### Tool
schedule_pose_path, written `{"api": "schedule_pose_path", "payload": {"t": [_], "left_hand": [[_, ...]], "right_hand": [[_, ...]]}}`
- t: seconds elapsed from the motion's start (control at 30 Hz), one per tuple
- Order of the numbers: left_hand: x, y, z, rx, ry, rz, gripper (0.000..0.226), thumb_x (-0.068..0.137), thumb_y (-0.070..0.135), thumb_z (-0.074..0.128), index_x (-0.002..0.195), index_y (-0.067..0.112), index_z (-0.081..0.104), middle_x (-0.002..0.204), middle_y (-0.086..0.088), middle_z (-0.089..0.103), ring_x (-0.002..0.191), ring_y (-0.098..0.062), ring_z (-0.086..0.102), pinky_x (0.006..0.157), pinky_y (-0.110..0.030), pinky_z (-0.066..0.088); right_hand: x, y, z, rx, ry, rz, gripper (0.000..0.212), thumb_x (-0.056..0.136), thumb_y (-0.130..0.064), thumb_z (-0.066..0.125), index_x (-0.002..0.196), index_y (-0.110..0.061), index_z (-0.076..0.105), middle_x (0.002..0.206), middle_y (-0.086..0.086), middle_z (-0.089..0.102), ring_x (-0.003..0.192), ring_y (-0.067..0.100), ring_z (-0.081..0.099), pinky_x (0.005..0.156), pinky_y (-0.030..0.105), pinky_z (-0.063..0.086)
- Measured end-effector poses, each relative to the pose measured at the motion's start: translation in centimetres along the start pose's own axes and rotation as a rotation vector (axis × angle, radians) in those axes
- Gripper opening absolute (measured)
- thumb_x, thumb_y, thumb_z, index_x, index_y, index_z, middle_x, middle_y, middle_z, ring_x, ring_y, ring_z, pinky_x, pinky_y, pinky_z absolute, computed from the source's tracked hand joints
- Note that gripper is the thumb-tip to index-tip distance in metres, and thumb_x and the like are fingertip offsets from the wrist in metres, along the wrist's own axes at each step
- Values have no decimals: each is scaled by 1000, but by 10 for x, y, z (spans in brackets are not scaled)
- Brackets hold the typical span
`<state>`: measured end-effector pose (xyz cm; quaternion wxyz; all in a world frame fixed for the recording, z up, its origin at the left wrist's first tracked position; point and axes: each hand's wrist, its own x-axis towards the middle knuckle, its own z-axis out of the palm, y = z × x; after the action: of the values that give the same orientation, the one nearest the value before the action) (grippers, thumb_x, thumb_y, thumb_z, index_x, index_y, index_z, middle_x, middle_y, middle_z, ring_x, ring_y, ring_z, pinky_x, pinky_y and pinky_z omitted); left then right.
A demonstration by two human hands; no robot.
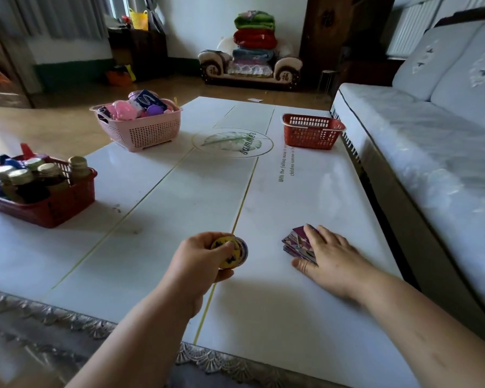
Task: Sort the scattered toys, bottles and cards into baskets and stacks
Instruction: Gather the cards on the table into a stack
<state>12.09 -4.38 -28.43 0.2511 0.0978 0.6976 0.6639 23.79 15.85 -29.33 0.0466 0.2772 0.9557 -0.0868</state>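
Slippage risk: left hand (199, 256) pinches round cards (231, 252) in curled fingers near centre; right hand (331, 256), fingers flat, seemingly presses loose card stack (296, 242) at near right of desk (151, 219), which could skew.

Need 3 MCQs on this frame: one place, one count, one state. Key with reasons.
1. Where does the basket of bottles stand?
A) on the sofa
B) at the table's left edge
C) on the floor
2. How many baskets stand on the table?
A) two
B) three
C) four
3. What is the left hand doing?
A) lying flat
B) holding a round yellow disc
C) reaching into a basket

Key: 1 B, it sits at the left edge. 2 B, pink basket and far red basket join it. 3 B, fingers curl round the disc.
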Motion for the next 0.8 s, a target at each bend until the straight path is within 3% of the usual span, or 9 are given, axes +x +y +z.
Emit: {"api": "schedule_pose_path", "payload": {"t": [0.23,0.4,0.57,0.67,0.73,0.8], "left_hand": [[-1,0,0,49,5,10,9,90,10,66,94,16,71,100,-14,69,88,-23,67,59,-24,56],[-1,0,-1,58,-2,21,9,90,11,65,95,16,71,99,-12,69,86,-21,67,61,-25,56],[-2,0,-1,53,2,24,9,90,10,65,94,16,70,99,-12,68,86,-22,67,67,-29,60],[-2,0,-1,39,2,7,8,91,10,64,96,15,68,102,-14,66,87,-23,67,67,-30,60],[-2,-1,-1,30,2,-12,7,92,10,64,97,14,67,104,-15,65,87,-23,66,65,-30,60],[-2,-2,0,31,-1,-21,7,92,10,63,97,14,67,105,-16,64,87,-24,66,64,-30,60]], "right_hand": [[-4,3,-7,145,-27,-50,98,83,-62,58,154,-23,3,160,-1,14,146,23,15,118,33,17],[-9,-3,-9,186,-52,-26,95,82,-73,40,154,-23,6,160,-2,12,147,21,11,119,35,14],[-7,-5,-12,595,64,40,51,100,-47,34,141,-19,45,145,1,47,136,17,39,110,27,28],[-5,-2,-13,659,77,112,46,102,-33,39,144,-15,37,145,1,46,132,17,43,104,25,29],[-4,1,-16,671,40,134,54,100,-31,46,149,-15,28,146,-1,45,130,16,45,100,23,31],[-5,4,-19,595,-20,135,62,94,-33,58,147,-17,31,143,-2,47,125,16,49,97,24,36]]}}
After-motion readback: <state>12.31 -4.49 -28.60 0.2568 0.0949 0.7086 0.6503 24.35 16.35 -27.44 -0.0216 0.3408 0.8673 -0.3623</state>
